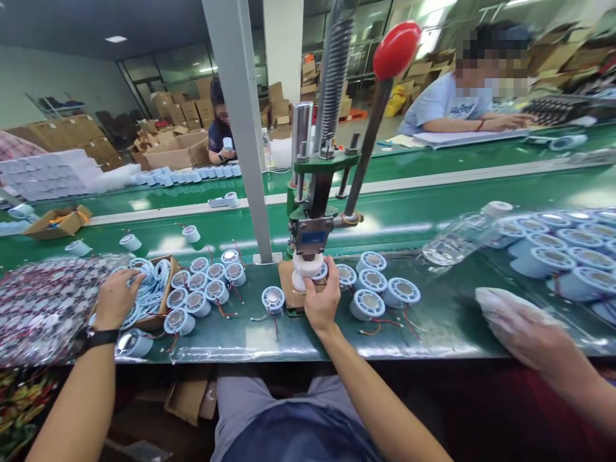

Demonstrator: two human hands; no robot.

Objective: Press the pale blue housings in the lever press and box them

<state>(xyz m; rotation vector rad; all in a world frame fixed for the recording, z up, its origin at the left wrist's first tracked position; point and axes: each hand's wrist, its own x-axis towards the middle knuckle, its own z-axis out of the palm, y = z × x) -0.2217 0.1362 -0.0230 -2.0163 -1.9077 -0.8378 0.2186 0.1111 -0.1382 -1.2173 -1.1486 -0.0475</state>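
My left hand (118, 296) reaches over an open cardboard box (166, 269) of light-blue plastic rings (154, 292). Its fingers are bent and pressed together on a ring at the box's left side, though the fingertips are partly hidden. Under the head of a green hand press (314, 234), my right hand (325, 298) grips a light-blue round housing (319, 272), thumb on the near side and fingers round the right. White round pads of the press sit right beside it and cover part of it. One wired blue housing (273, 299) stands just left of the press base.
Wired housings (197, 282) cluster left of the press, others (370, 282) right of it. The press lever's red knob (397, 50) juts up. A clear bottle (462, 234) lies tilted at right. A co-worker's gloved hand (517, 314) rests at the bench edge. A grey post (240, 128) stands behind.
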